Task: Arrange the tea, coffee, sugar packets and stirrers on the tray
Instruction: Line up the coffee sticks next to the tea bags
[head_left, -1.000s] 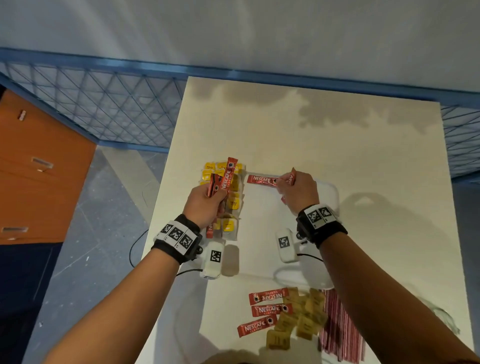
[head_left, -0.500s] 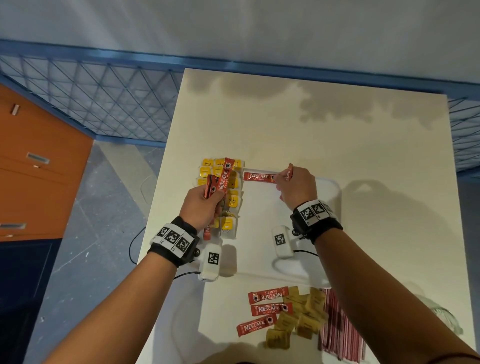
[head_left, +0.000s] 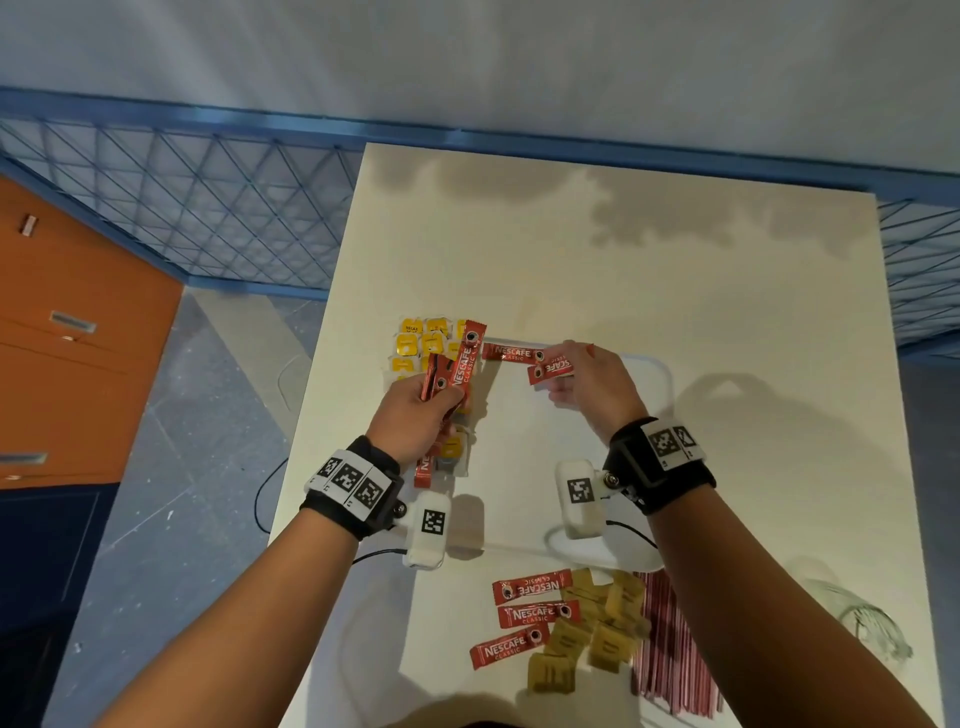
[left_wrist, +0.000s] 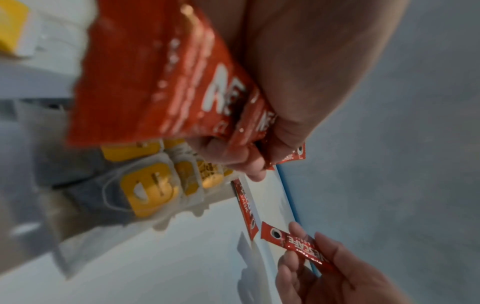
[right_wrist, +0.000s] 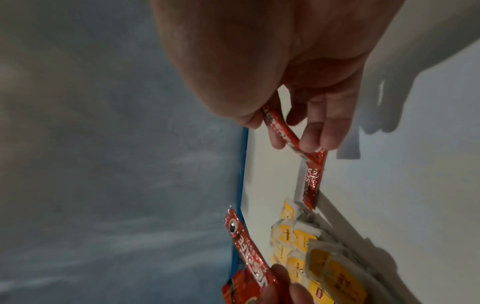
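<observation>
Over the white tray (head_left: 660, 374), the left hand (head_left: 415, 415) grips a bundle of coffee sticks (head_left: 465, 364) beside the tea bags (head_left: 415, 345); the right hand (head_left: 597, 387) pinches one coffee stick (head_left: 550, 368) near the tray's far rim. Only the head view shows sugar packets (head_left: 597, 623) and stirrers (head_left: 670, 649) lying off the tray's near side.

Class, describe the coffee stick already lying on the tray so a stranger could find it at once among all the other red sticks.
Find the white tray on the cream table. Along its far edge, just right of the yellow tea bags, lies one red coffee stick, flat and crosswise. No hand touches it: the right hand pinches another stick beside it, and the left hand grips a bundle.
</observation>
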